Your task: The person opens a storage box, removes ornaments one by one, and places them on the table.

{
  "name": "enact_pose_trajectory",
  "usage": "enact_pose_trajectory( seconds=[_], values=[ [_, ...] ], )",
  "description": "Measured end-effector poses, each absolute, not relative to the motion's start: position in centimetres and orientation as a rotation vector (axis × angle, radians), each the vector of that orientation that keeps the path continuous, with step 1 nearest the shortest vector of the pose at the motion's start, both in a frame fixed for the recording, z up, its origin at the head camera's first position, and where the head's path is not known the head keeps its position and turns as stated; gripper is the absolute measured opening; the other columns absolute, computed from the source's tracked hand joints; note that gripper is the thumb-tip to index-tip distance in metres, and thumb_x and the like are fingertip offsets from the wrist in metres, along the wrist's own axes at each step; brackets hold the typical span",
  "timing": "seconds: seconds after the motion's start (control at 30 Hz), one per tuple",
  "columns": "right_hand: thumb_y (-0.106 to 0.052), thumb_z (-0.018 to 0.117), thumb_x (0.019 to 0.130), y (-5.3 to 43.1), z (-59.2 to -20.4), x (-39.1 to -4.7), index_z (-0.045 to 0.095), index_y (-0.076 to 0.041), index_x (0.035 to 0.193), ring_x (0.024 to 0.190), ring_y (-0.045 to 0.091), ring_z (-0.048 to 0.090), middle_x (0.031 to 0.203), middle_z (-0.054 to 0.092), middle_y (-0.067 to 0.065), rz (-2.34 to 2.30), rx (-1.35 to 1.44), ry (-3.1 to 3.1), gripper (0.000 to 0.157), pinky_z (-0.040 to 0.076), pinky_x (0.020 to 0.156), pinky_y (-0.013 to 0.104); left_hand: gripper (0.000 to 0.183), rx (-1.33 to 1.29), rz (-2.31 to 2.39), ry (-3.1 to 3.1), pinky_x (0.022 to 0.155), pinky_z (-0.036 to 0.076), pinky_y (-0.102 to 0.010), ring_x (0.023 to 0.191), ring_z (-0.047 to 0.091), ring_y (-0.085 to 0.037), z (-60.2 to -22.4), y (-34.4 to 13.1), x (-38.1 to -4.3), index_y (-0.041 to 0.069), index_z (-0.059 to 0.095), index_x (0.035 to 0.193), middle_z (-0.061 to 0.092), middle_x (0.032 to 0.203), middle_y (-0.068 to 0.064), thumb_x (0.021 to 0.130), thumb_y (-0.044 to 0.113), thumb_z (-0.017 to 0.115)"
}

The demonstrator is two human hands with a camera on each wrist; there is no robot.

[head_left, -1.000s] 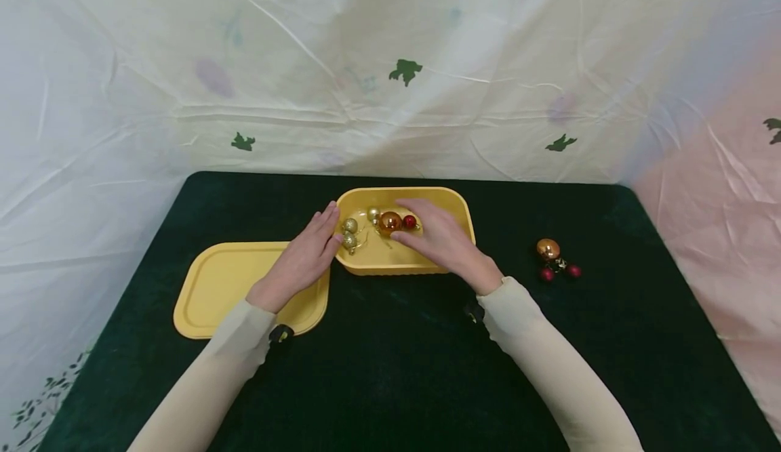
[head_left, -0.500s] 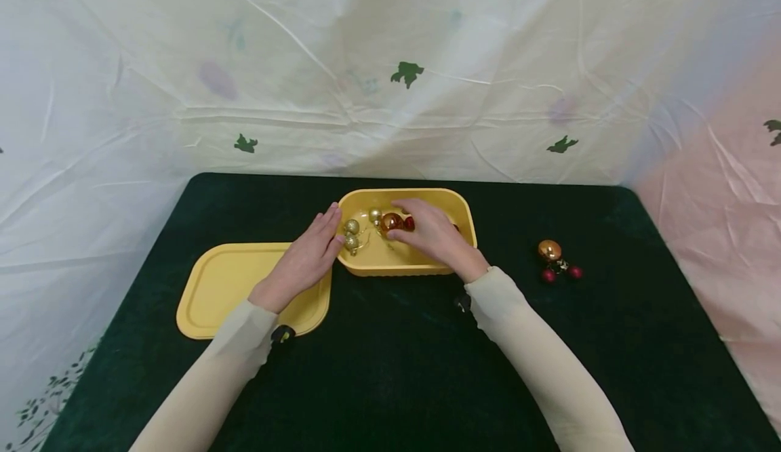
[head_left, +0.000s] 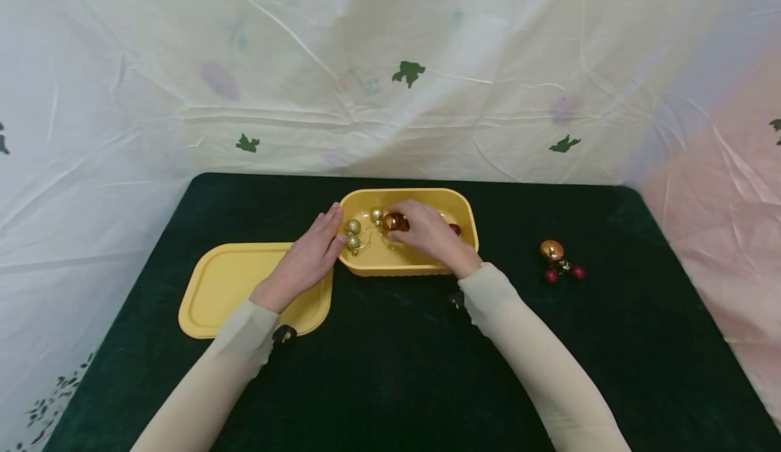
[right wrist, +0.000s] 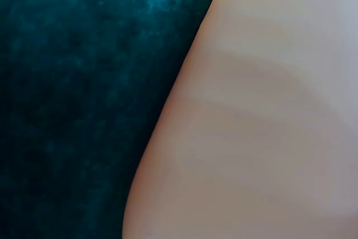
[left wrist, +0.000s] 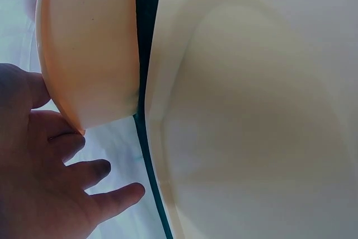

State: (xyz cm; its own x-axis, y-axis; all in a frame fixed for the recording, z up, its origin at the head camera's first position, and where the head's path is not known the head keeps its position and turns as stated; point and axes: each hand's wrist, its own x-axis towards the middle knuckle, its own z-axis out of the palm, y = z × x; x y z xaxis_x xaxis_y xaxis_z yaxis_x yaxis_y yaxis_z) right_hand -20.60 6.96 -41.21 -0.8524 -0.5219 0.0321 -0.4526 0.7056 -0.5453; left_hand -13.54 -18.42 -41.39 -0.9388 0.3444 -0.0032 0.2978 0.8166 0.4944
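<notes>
In the head view, a yellow plastic box (head_left: 403, 266) holds several Christmas baubles. My right hand (head_left: 430, 235) reaches into it, thumb and fingers curled round a shiny copper-coloured bauble (head_left: 395, 222). Glittery gold baubles (head_left: 352, 242) lie at the box's left end, with a smooth gold bauble (head_left: 376, 215) behind them. A dark red bauble (head_left: 455, 229) shows partly beyond my right wrist. My left hand (head_left: 305, 255) rests its straight fingers on the box's left end; the left wrist view shows them touching the rim. The right wrist view shows only a pale surface and dark cloth.
A flat yellow lid (head_left: 226, 282) lies left of the box, partly under my left forearm. On the dark green tablecloth (head_left: 390, 371), to the right, sit another copper bauble (head_left: 552, 250) and two red baubles (head_left: 577, 272). A pale curtain (head_left: 305, 66) hangs behind.
My right hand has shifted left within the box and closed round the copper bauble, covering a red one beside it. My left hand stays against the box.
</notes>
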Motion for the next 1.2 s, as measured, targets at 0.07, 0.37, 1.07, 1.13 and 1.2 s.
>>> enact_pose_trajectory(
  seconds=[0.07,0.37,1.07,1.13,1.2],
  values=[
    [-0.018,0.077,0.095,7.0,-41.2,-20.6,0.064,-0.003,0.137,0.125,0.027,0.059,0.134,0.065,0.013,-0.824,-0.808,2.791,0.046,0.047,0.109,0.044,0.061,0.519,0.765,2.906,0.127,0.019,-0.050,0.157,0.018,-0.032,-41.4,-18.4,-13.6,0.002,0.020,0.163,0.014,0.172,-0.014,0.113,0.032,0.040],
    [-0.018,0.074,0.098,7.3,-41.0,-19.9,0.064,-0.005,0.138,0.125,0.026,0.060,0.136,0.065,0.012,-0.854,-0.801,2.814,0.044,0.048,0.109,0.044,0.061,0.521,0.753,2.904,0.127,0.017,-0.050,0.158,0.016,-0.032,-41.5,-18.5,-13.7,0.002,0.019,0.164,0.011,0.173,-0.011,0.113,0.030,0.041],
    [-0.024,0.078,0.095,11.0,-38.2,-16.7,0.066,-0.010,0.135,0.113,0.023,0.063,0.129,0.068,0.005,-1.173,-0.846,2.861,0.044,0.052,0.102,0.046,0.061,0.532,0.743,2.910,0.126,0.018,-0.052,0.157,0.017,-0.034,-41.3,-18.3,-13.6,0.002,0.019,0.164,0.012,0.172,-0.013,0.113,0.029,0.041],
    [-0.024,0.078,0.095,11.4,-38.0,-16.4,0.066,-0.011,0.135,0.111,0.021,0.063,0.128,0.068,0.005,-1.175,-0.848,2.875,0.044,0.054,0.098,0.045,0.061,0.531,0.749,2.908,0.126,0.018,-0.052,0.157,0.016,-0.034,-41.3,-18.3,-13.6,0.002,0.019,0.164,0.012,0.172,-0.013,0.113,0.029,0.041],
    [-0.024,0.078,0.095,11.8,-37.7,-16.1,0.066,-0.011,0.136,0.107,0.022,0.063,0.128,0.068,0.005,-1.183,-0.842,2.882,0.044,0.056,0.091,0.045,0.062,0.529,0.753,2.907,0.127,0.018,-0.052,0.158,0.016,-0.034,-41.3,-18.3,-13.6,0.002,0.019,0.164,0.012,0.173,-0.013,0.113,0.030,0.041]
  ],
)
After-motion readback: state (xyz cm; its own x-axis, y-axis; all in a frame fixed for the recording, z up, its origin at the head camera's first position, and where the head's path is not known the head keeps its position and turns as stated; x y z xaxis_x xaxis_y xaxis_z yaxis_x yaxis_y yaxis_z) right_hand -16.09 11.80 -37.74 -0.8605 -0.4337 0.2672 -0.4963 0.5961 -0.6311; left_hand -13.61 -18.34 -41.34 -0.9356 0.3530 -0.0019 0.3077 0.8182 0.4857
